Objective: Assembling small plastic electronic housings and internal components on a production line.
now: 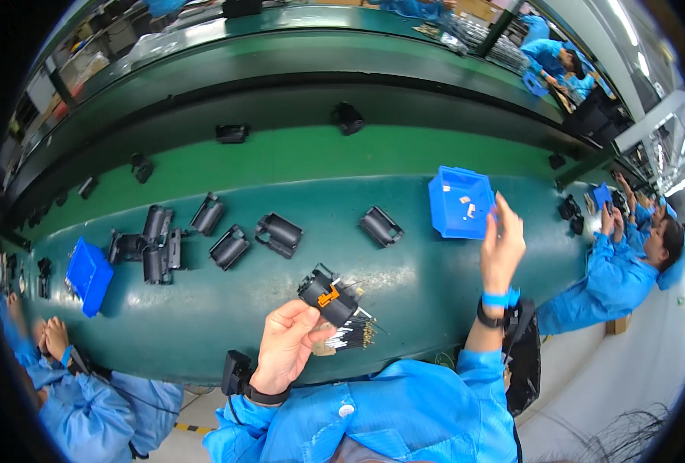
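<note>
My left hand [290, 337] is closed on the edge of a black plastic housing [339, 309] with an orange strip-like piece on its face. It is raised over the near part of the bench. Partly behind it lies a bundle of thin black and white wires [349, 334] with brassy ends. My right hand [503, 241] is at the right side of a blue bin [460, 225], fingers apart, with nothing visible in them. A few small whitish-orange pieces [471, 209] lie inside that bin.
Several black housings [279, 234] lie across the green bench [204, 316], some piled at left near another blue bin [88, 278]. More housings [232, 133] sit on the lighter green strip beyond. Co-workers in blue sit at left [103, 409] and right [609, 270].
</note>
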Motion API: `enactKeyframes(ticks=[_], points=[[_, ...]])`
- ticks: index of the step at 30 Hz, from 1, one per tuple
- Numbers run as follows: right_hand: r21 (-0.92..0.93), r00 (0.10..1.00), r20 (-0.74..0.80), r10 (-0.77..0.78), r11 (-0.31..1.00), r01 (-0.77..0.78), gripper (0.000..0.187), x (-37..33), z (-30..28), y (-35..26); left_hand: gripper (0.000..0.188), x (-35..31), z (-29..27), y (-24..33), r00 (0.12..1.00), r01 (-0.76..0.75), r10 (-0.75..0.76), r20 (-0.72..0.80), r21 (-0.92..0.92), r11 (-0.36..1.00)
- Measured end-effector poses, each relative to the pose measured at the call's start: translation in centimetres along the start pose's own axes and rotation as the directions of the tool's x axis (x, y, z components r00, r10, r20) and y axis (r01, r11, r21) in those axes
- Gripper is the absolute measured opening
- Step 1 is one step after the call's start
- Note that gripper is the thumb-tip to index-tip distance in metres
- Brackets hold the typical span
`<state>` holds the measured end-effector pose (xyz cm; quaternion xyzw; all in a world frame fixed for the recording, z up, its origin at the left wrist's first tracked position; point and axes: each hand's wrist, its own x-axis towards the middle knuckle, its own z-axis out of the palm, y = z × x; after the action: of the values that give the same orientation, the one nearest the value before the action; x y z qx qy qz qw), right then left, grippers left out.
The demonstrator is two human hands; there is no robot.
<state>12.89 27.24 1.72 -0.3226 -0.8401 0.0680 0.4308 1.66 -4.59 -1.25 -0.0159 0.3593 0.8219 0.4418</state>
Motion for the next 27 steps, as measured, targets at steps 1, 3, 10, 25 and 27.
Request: enactKeyframes(ticks=[1,3,10,25,27], points=[[0.188,0.970,0.133,0.203,0.956,-0.226,0.012,-1.4,-1.1,-2.6,0.008,0.0,0.1,0.1,0.999,-0.030,0.030,0.017,-0.030,0.999],[0.400,0.797,0.586,0.145,0.803,-0.441,0.008,-4.8,-3.1,-5.9,0.009,0.1,0.7,-0.1,0.997,-0.075,0.076,0.011,-0.066,0.995],[0.568,0.542,0.815,-0.204,0.105,-0.816,0.049,-10.5,0.1,-13.0,0.011,-0.2,1.4,-1.2,0.980,-0.198,0.194,0.051,0.114,0.973],[0.623,0.600,0.782,-0.169,0.252,-0.740,0.042,-11.3,0.9,-13.5,0.039,0.0,2.1,-1.2,0.771,-0.552,0.634,0.066,0.566,0.612],[0.616,0.590,0.787,-0.178,0.268,-0.741,0.043,-11.2,1.0,-13.4,0.038,0.1,1.6,-1.3,0.771,-0.560,0.634,0.059,0.536,0.632]])
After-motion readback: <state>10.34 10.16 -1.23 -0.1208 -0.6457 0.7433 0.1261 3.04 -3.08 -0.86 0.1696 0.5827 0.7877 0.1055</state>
